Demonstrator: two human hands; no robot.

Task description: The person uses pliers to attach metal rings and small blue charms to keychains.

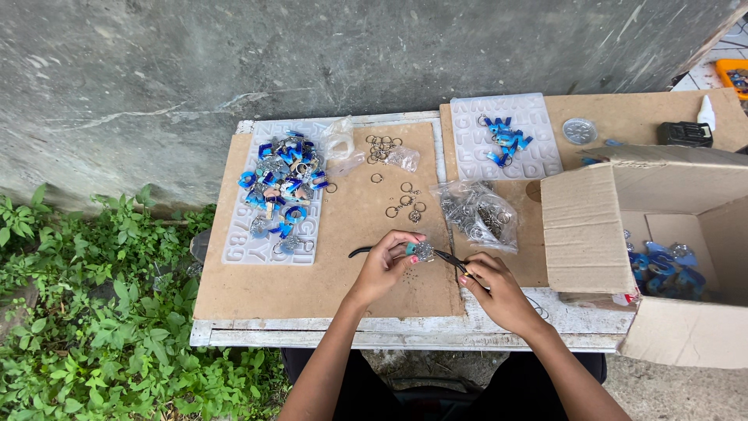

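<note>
Two hands are meeting over the middle of the worktop point(327, 327), just above its brown board. The left hand point(383, 265) is pinching a small blue-and-silver keychain piece point(419, 250) between thumb and fingertips, closed on it. The right hand point(499, 292) is closing around the handle of slim black pliers point(448, 256), whose long axis is running roughly left to right, tilting slightly down toward the right, with the tip reaching the piece. So the piece is lying just left of the right hand and at the left hand's fingertips, the left hand being the nearer. Loose metal rings point(401, 204) are lying just beyond the hands, with a clear bag of hardware point(477, 214) beside them. Farther left, a pile of blue letter charms point(282, 181) is sitting on a white letter mould point(238, 242). An open cardboard box point(592, 226) is standing to the right.
</note>
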